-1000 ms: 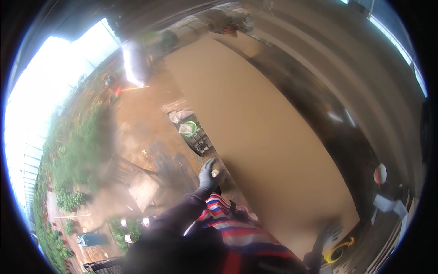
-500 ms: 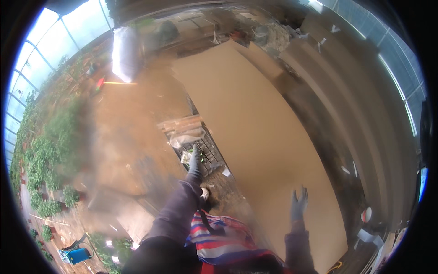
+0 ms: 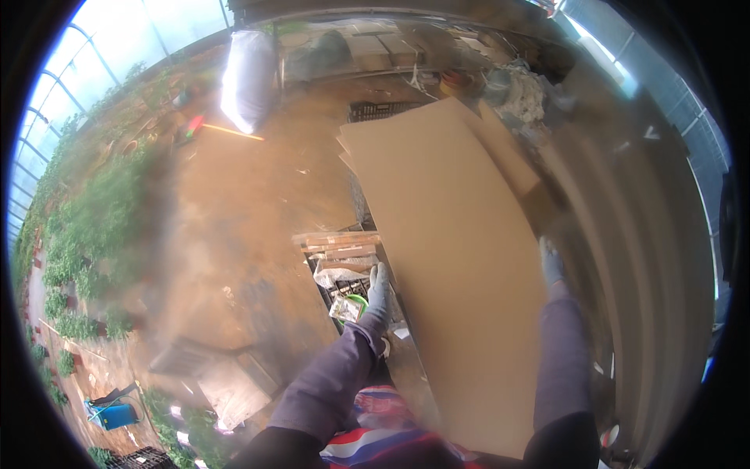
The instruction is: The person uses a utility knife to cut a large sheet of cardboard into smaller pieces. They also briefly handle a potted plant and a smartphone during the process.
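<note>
A large flat sheet of brown cardboard (image 3: pixel 449 258) stretches away from me in the middle of the view. My left hand (image 3: pixel 380 289), in a grey glove, grips its left edge. On the sheet's right edge my right hand (image 3: pixel 551 262), also gloved, holds on. Both forearms wear purple-grey sleeves. More cardboard sheets (image 3: pixel 500 148) lie under and beyond the held one.
A dark plastic crate (image 3: pixel 344 285) with a green object and bags sits just left of my left hand. Bare brown earth (image 3: pixel 250 219) lies to the left, with green plants (image 3: pixel 86 234) further left. A blue container (image 3: pixel 117 414) stands at lower left. Clutter fills the far end.
My view has swung toward the cardboard. My right hand has come up and taken the sheet's right edge; my left hand now grips the left edge.
</note>
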